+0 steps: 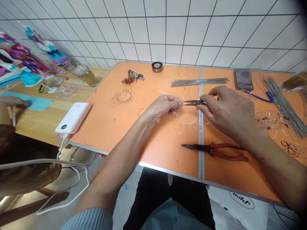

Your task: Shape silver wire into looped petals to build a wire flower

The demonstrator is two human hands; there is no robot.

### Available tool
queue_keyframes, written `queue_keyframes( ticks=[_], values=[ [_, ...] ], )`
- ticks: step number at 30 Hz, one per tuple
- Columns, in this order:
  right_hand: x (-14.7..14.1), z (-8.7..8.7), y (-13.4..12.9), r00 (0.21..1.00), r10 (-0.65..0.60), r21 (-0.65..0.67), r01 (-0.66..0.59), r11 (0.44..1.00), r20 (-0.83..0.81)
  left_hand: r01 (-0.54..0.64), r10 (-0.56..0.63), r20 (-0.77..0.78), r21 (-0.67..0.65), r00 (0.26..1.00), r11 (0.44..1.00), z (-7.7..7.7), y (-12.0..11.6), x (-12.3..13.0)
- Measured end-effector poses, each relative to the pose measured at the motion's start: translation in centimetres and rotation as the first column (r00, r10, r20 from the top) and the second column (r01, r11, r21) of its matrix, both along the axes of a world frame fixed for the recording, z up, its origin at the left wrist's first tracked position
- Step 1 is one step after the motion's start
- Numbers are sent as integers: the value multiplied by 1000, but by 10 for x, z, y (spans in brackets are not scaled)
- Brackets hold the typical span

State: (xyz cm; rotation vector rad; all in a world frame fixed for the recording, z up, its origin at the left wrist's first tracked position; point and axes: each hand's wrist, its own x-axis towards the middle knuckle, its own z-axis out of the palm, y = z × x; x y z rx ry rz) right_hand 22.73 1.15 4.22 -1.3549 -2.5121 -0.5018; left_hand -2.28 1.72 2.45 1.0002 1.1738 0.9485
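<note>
My left hand [165,106] pinches thin copper-coloured wire near the middle of the orange table [153,137]. Below the fingers hangs a looped wire ring [187,123], part of it hidden by the hand. In my right hand [229,107] is a pair of small pliers [193,102], its dark, narrow jaws reaching to the wire at my left fingertips. Whether the jaws grip the wire is too small to tell. Red-handled long-nose pliers [214,150] lie on the table in front of my right forearm. A finished-looking scalloped wire ring [123,96] rests to the left.
Straight wires [199,82], a tape roll [157,66] and keys [134,77] lie toward the wall. A phone [243,80], a wire bundle [286,105] and tangled wire pieces [271,120] are right. At left are a white power bank [73,117] and another person's hand [16,101].
</note>
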Motion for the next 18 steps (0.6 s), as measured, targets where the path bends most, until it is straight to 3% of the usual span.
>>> queue_keyframes(
  ticks=[13,18],
  values=[
    [0,1,-1,994,29,34,-33,999,104,3,-2,35,-24,999,1000,0,0,2],
    [0,3,-2,997,13,23,-15,1000,75,20,-17,71,-40,997,999,-1,0,1]
  ],
)
